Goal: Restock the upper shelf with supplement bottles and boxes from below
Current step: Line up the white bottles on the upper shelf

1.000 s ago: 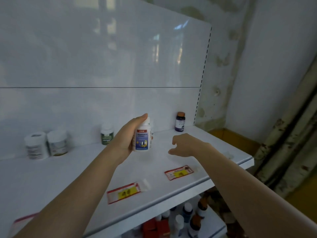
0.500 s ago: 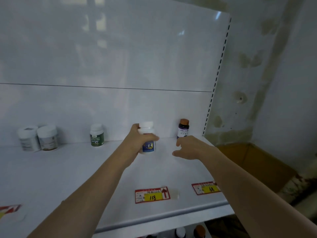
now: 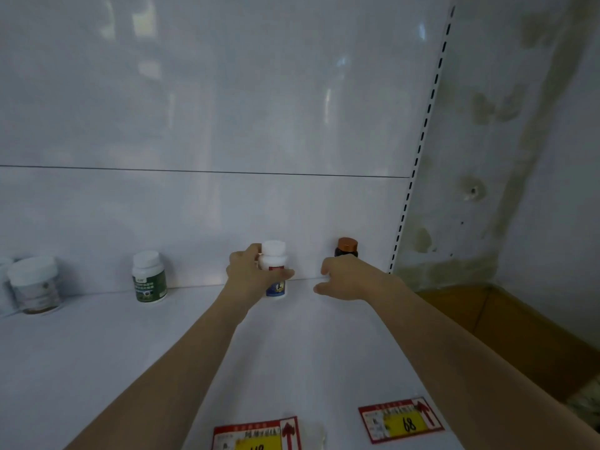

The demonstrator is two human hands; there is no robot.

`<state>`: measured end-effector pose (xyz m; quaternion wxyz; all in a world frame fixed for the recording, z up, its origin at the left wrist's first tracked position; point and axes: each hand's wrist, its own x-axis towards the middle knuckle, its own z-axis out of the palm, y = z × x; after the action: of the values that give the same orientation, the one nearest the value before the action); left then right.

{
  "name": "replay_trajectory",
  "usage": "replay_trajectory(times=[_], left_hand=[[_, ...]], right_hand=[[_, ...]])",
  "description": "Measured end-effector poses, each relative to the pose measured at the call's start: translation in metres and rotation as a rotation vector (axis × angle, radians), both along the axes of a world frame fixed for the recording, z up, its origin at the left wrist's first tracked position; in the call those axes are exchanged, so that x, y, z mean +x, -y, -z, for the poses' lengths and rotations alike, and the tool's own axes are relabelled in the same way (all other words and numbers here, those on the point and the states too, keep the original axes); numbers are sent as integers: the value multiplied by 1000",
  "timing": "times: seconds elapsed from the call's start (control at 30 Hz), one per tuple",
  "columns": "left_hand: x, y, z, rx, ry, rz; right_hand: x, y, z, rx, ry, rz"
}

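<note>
My left hand is wrapped around a white bottle with a white cap and a red and blue label, standing at the back of the white upper shelf against the rear panel. My right hand hovers beside it with fingers loosely curled and nothing in it, in front of a dark bottle with a copper cap that it partly hides.
Farther left stand a white bottle with a green label and a wide white jar. Two red and yellow price tags lie near the shelf's front edge. A brown cardboard box sits to the right, below a stained wall.
My left hand has carried the white bottle from mid-air to the back of the shelf. My right hand has reached forward beside it. The lower shelf has dropped out of view.
</note>
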<state>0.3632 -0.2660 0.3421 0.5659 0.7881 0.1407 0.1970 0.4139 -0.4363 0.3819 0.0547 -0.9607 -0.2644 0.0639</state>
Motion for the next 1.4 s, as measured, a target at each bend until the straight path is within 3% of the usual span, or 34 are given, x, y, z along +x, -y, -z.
replay_trajectory(times=[0.2,0.43,0.63,0.93,1.1,1.4], left_hand=[[19,23,20,315,-10,-225],[28,42,42,403,81,-365],[37,41,42,362,75,-423],[35,39,38,745,-241,-390],[11,22,6,1004,-541,-244],[-52,17,-28,1018,-852,-29]], right_hand=[[19,-1,7,3,-14,-46],[33,-2,19,-15,-45,-85],[36,0,24,-47,-31,-112],[31,4,27,-72,-32,-126],[20,9,16,-111,-22,-133],[-27,15,-5,-163,-24,-170]])
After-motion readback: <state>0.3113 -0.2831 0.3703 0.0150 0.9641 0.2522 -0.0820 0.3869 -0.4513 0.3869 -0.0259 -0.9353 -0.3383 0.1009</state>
